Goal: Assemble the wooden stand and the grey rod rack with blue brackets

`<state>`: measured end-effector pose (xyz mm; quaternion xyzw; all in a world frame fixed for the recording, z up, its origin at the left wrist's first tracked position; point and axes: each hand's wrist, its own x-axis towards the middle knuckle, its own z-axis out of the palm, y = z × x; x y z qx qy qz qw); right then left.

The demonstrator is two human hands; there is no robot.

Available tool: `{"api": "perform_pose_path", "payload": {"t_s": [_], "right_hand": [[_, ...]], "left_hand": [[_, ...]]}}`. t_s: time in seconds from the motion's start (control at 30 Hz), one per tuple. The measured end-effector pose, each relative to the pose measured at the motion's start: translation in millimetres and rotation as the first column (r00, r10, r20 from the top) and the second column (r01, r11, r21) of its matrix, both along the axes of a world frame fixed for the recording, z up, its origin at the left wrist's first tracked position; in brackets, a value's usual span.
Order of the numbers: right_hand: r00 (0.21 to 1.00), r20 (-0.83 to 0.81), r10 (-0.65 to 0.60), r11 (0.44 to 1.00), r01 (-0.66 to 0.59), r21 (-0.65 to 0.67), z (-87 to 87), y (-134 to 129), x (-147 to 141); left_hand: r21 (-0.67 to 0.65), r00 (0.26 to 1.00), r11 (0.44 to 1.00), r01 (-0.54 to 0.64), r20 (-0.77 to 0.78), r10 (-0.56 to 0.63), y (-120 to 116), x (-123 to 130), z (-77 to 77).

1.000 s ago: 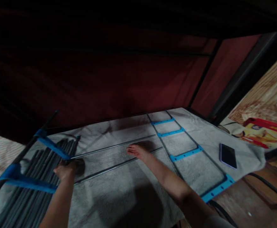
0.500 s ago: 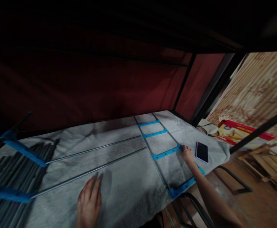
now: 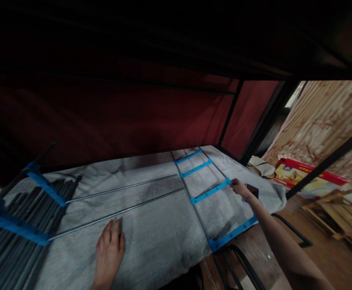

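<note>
A ladder-like rack frame (image 3: pixel 211 192) of thin metal tubes and blue plastic crosspieces lies across the grey cloth. My right hand (image 3: pixel 238 188) is closed on its right side, at the end of a blue crosspiece. That side looks slightly raised from the cloth. The grip's exact finger placement is too small to see. My left hand (image 3: pixel 108 249) rests on the cloth with fingers stretched out, holding nothing, just below a long metal tube (image 3: pixel 118 212). A second tube (image 3: pixel 121 188) runs behind it. Both tubes join blue crosspieces (image 3: pixel 21 227) at the left.
Many dark tubes (image 3: pixel 19 249) lie side by side on the cloth (image 3: pixel 152 229) at left. A phone (image 3: pixel 251 192) sits behind my right wrist. Black frame posts (image 3: pixel 263 121) and a red back panel (image 3: pixel 133 121) enclose the surface. Wooden slats (image 3: pixel 345 213) and a red box (image 3: pixel 310 177) stand beyond.
The frame's right side has risen slightly in my right hand, and my forearm now partly covers the phone. My left hand stays on the cloth. The view has shifted a little.
</note>
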<state>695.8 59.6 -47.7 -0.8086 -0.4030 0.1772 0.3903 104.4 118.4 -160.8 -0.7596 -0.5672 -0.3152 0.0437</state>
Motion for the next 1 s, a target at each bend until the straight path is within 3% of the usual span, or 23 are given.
{"api": "perform_pose_path", "payload": {"t_s": [0.1,0.23,0.37,0.57,0.7,0.77,0.87,1.0], "right_hand": [[0.996,-0.063,0.057,0.998,-0.058,-0.014,40.0,-5.0,-4.7],[0.941,-0.247,0.232,0.973,-0.229,0.039,94.1,-22.1,-29.2],[0.868,-0.384,0.315,0.948,-0.308,0.08,125.0,-37.4,-66.1],[0.834,-0.477,0.277,0.959,-0.272,0.08,136.6,-32.7,-106.3],[0.843,-0.428,0.327,0.936,-0.352,0.021,138.3,-21.6,-113.1],[0.852,-0.359,0.382,0.917,-0.398,0.032,135.0,-15.6,-113.0],[0.89,-0.258,0.376,0.926,-0.371,0.071,125.2,-7.3,-109.7],[0.883,-0.319,0.344,0.939,-0.324,0.116,111.8,-0.5,-104.2]], "left_hand": [[-0.02,1.0,1.0,-0.006,-0.007,0.006,6.4,1.4,4.9],[-0.042,0.999,0.999,0.023,-0.025,-0.024,23.0,6.2,11.6],[-0.125,0.993,0.988,0.096,-0.055,-0.103,41.9,19.3,13.5],[-0.269,0.963,0.941,0.206,-0.114,-0.244,63.3,52.0,27.6],[-0.353,0.938,0.907,0.231,-0.165,-0.304,73.4,68.9,37.1],[-0.381,0.932,0.896,0.228,-0.181,-0.314,76.4,75.8,37.3],[-0.39,0.928,0.885,0.253,-0.161,-0.336,78.0,86.0,34.5],[-0.355,0.933,0.875,0.329,-0.021,-0.359,75.4,105.3,33.7]]}}
